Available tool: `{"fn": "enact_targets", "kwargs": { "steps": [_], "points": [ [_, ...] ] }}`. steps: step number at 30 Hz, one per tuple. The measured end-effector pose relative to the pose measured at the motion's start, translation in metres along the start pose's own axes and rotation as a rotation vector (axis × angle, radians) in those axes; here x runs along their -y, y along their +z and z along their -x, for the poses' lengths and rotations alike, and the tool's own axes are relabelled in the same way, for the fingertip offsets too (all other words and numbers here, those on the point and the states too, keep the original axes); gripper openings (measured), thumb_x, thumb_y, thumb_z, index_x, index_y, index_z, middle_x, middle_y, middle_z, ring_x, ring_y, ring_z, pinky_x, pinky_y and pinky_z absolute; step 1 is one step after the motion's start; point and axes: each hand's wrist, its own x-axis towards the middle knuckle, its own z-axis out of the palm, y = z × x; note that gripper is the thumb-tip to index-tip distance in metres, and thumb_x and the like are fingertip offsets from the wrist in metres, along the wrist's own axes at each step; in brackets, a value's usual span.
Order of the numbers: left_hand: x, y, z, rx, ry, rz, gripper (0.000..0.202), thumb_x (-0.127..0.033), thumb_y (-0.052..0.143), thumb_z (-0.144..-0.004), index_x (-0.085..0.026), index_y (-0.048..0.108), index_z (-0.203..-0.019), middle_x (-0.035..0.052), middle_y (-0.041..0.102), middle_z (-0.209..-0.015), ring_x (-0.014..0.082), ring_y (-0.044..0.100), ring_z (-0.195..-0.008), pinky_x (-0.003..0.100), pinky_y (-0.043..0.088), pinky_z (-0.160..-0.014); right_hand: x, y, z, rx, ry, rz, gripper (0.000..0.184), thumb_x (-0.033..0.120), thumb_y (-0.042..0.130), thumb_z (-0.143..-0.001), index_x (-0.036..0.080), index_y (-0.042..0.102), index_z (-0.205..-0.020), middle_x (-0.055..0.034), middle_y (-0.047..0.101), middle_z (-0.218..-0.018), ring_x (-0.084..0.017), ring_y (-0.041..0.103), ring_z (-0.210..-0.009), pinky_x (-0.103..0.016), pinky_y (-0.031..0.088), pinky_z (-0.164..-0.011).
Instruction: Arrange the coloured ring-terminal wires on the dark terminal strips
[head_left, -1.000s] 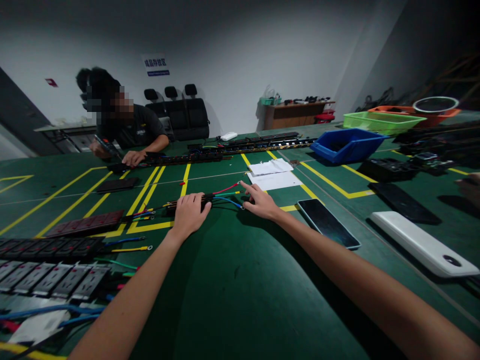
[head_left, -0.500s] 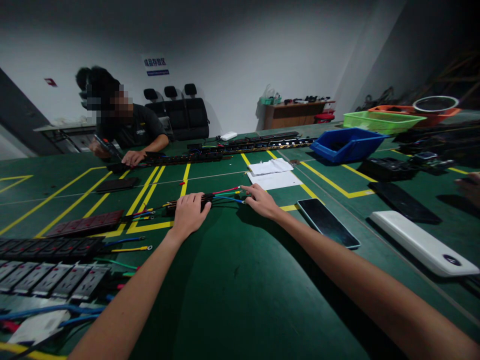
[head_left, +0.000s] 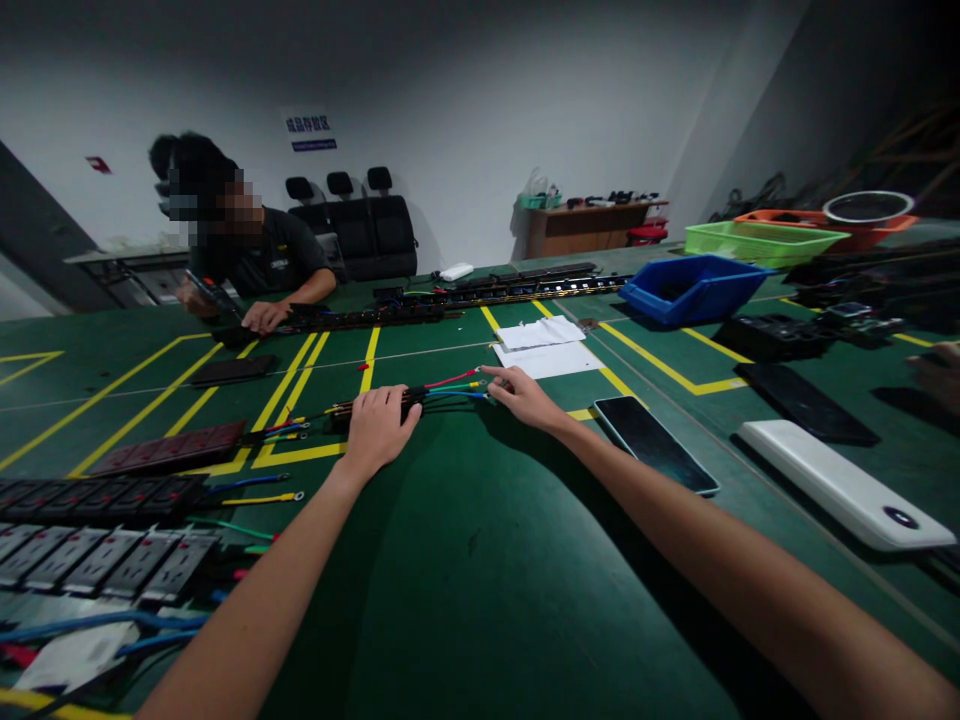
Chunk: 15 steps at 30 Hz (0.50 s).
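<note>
My left hand [head_left: 381, 425] lies over a short dark power strip [head_left: 343, 412], its fingers wrapped across the top and hiding most of it. From the strip's right end run a red wire [head_left: 450, 380], a green wire with a yellow end [head_left: 459, 388] and a blue wire [head_left: 457, 394], all with ring terminals. At these wire ends is my right hand [head_left: 521, 397]. Its index finger stretches to the red wire's terminal, and the thumb sits apart near the blue wire's tip. The other fingers are partly hidden.
Several socket strips [head_left: 97, 565] with loose wires lie at left. White papers [head_left: 544, 358], a phone [head_left: 656, 445], a white power bank [head_left: 840, 485] and a blue bin [head_left: 694, 290] are to the right. Across the table a co-worker [head_left: 277, 260] holds a tool [head_left: 214, 292].
My right fingers have shifted very slightly at the wire ends, and the wires lie a little differently. My left hand stays on the strip.
</note>
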Motion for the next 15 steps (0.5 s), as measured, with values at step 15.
{"fn": "enact_targets", "kwargs": {
  "steps": [15],
  "points": [
    [0.002, 0.004, 0.000, -0.015, 0.006, -0.011, 0.051, -0.049, 0.038, -0.102, -0.011, 0.062, -0.127, 0.0175, 0.068, -0.122, 0.0328, 0.060, -0.114, 0.051, 0.040, -0.106, -0.009, -0.015, -0.006, 0.195, 0.039, -0.251, 0.059, 0.036, 0.061, -0.090, 0.017, 0.055, -0.145, -0.0010, 0.060, -0.090, -0.011, 0.044, -0.063, -0.025, 0.040, -0.060]
  ]
}}
